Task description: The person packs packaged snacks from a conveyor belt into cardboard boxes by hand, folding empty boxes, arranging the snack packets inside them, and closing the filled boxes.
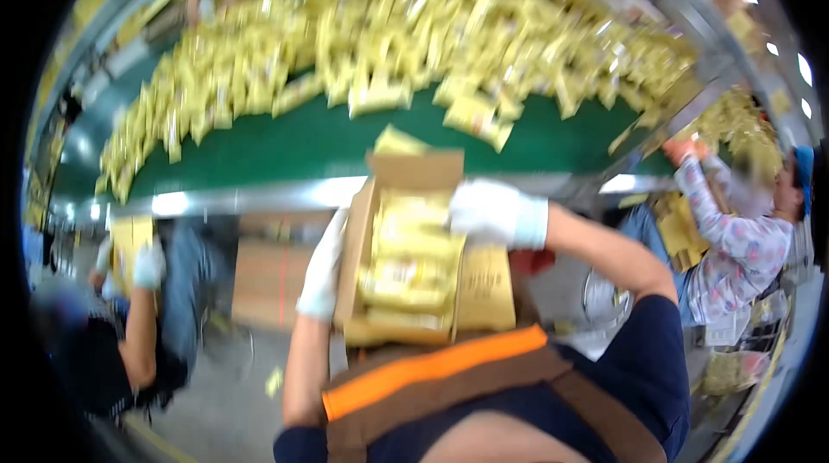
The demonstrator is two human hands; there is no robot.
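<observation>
An open cardboard box [351,277] filled with yellow packets [408,269] is in front of my body, its back flap standing up. My left hand [326,269], in a white glove, grips the box's left side. My right hand [492,211], also gloved in white, is at the upper right rim beside the packets. Its fingers look curled and are blurred; what they hold, if anything, is hidden. A printed side flap [486,286] hangs out to the right below that hand. One yellow packet [399,142] shows just behind the back flap.
A green conveyor belt [345,148] with a metal edge [294,197] runs across ahead, heaped with yellow packets [389,40]. A co-worker [734,230] stands right; another person's gloved hand [149,264] holds a box [129,247] left. A brown carton [263,286] sits lower left.
</observation>
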